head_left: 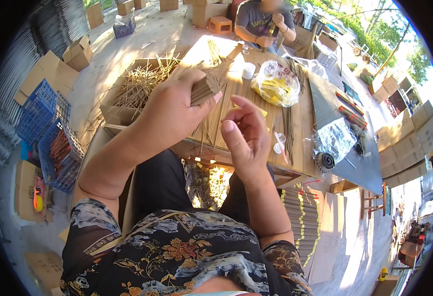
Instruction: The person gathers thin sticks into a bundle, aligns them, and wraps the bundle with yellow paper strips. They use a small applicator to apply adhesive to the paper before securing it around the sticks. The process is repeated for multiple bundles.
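Note:
My left hand (174, 101) is wrapped round a short, thick bundle of brown incense sticks (206, 90), its cut ends turned toward my right hand. A little to the right and lower, my right hand (248, 135) is raised over the table with thumb and fingers curled but apart. A bit of yellow (262, 112) shows behind its fingers; I cannot tell whether it touches them. Beyond lies a clear plastic bag (277, 81) of yellow strips, with a white cup (248, 70) beside it. Loose brown sticks (204, 129) lie on the table under my hands.
A cardboard box (118, 114) heaped with thin sticks stands left of the wooden table (300, 160). Blue crates (58, 158) sit farther left. Across the table another person (263, 27) holds something upright. Yellow-banded bundles (300, 222) lie at lower right. Clear plastic (333, 137) covers part of the grey board.

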Demonstrator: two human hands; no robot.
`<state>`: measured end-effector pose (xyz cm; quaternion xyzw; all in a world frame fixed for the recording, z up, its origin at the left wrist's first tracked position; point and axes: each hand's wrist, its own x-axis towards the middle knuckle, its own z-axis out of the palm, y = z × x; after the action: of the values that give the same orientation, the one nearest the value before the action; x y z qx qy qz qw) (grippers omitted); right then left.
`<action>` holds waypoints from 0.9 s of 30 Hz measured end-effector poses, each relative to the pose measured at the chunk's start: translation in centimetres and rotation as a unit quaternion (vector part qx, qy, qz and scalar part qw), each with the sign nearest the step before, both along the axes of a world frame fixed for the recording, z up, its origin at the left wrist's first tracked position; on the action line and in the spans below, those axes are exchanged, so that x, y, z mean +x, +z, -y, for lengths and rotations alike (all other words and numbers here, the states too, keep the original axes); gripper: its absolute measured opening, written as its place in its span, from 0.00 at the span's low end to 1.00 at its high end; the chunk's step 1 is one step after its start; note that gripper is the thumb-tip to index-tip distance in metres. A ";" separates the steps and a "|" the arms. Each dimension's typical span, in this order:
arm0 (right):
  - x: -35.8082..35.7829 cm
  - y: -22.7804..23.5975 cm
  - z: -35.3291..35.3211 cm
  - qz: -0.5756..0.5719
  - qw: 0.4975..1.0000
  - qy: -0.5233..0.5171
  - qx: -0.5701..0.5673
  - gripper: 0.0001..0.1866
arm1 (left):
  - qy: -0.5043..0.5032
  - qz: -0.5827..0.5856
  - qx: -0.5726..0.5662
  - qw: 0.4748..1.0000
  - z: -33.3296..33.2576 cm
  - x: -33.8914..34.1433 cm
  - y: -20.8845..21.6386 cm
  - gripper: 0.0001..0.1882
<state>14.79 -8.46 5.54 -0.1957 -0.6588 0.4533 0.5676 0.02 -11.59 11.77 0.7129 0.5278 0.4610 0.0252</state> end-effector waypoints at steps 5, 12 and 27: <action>-0.6 0.7 0.9 0.200 0.965 -0.131 0.107 0.19 | -0.073 -0.092 -0.121 0.986 1.2 0.9 -3.3 0.15; 0.2 -3.1 1.5 0.175 0.983 -0.021 -0.044 0.12 | -0.207 0.051 -0.304 0.928 1.9 0.9 -7.5 0.10; 2.7 -6.3 0.0 0.087 0.932 0.315 -0.158 0.12 | -0.235 0.369 -0.634 0.637 3.1 0.7 -8.5 0.08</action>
<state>17.51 -8.42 -0.71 -0.1042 -0.6533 0.6882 0.2978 0.68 -14.73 3.25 0.3924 0.4516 0.2162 0.7716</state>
